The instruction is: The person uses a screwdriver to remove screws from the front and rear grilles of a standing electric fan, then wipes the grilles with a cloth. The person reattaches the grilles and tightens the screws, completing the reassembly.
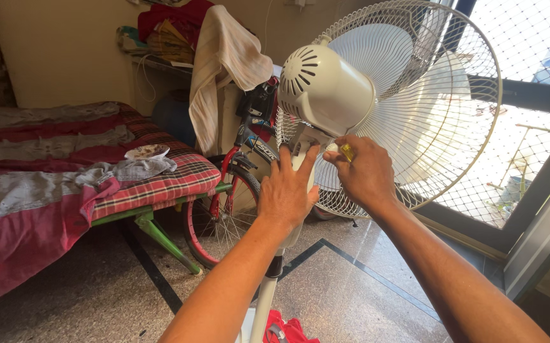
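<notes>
Both hands are up at the white pedestal fan (351,95), which fills the centre and upper right of the frame. The left hand (285,190) is spread flat against the fan's neck just under the motor housing (325,86), fingers apart and pointing up, palm pressed on the plastic. The right hand (365,173) is curled mostly closed, fingertips pinched on a small yellow-handled tool (347,152), looks like a screwdriver, but the tip is hidden so I can't say for sure. It sits right at the joint below the housing, just beside the left fingertips. The wire grille (453,127) faces the window on the right. Behind, a red bicycle (237,184) leans mid-frame, and a bed with a plaid cover (160,178) sits at the left.
</notes>
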